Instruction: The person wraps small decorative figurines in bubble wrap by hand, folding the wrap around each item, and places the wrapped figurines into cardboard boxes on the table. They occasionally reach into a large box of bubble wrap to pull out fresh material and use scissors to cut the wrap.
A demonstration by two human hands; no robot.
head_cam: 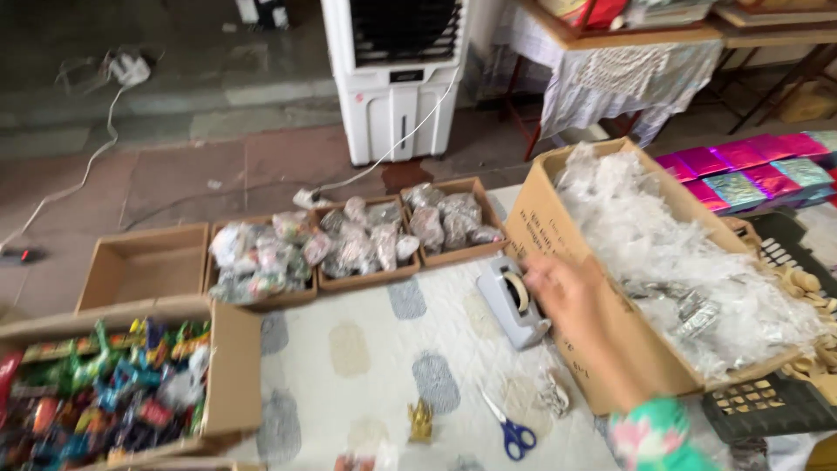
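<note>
My right hand reaches from the lower right, in a flowered sleeve, to a grey tape dispenser on the spotted cloth; its fingers touch the tape roll. The frame is blurred, so the grip is unclear. Blue-handled scissors and a small gold figure lie nearer to me. A small clear packet lies beside the hand's forearm. My left hand is out of view.
A big cardboard box of clear plastic wrappers stands right of the hand. Shallow trays of wrapped packets line the far edge, one tray empty. A box of bright trinkets sits left. A white air cooler stands behind.
</note>
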